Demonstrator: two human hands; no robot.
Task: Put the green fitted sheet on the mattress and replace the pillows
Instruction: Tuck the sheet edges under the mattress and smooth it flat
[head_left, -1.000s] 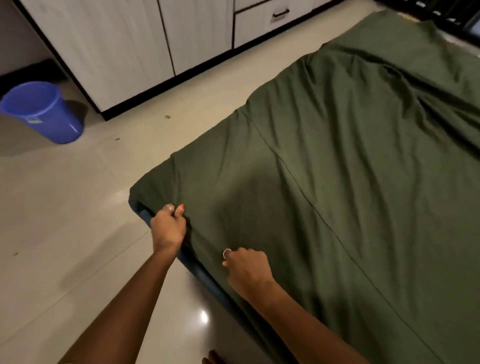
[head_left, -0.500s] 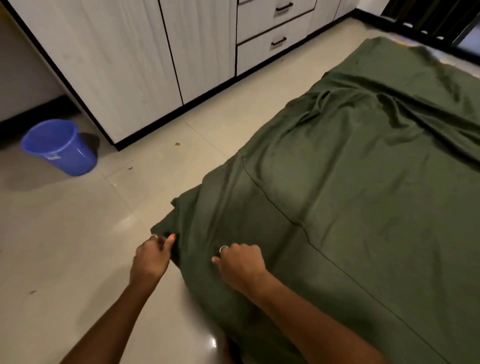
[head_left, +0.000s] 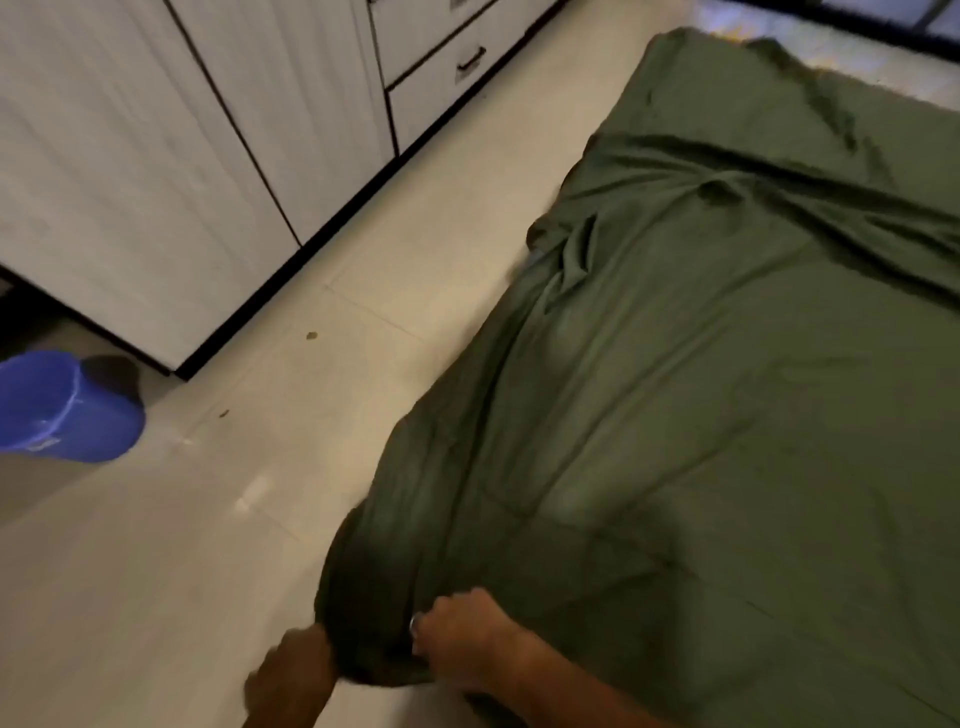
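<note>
The green fitted sheet (head_left: 701, 389) lies wrinkled over the low mattress, filling the right half of the view. Its near left corner hangs bunched down over the mattress corner. My left hand (head_left: 293, 670) grips that bunched corner from the floor side, at the bottom of the frame. My right hand (head_left: 462, 639), with a ring on one finger, clutches the same corner from the mattress side. A sliver of blue mattress (head_left: 524, 260) shows under the sheet's left edge further back. No pillows are in view.
A blue plastic bucket (head_left: 62, 410) stands on the tiled floor (head_left: 208, 545) at the left. White cabinets with black trim and drawers (head_left: 208, 130) run along the back. A patterned surface (head_left: 831, 47) shows beyond the far end of the mattress.
Both hands have pulled the sheet corner down and toward me, over the mattress corner. The blue mattress edge that showed at this corner is now covered. The camera has swung lower and closer.
</note>
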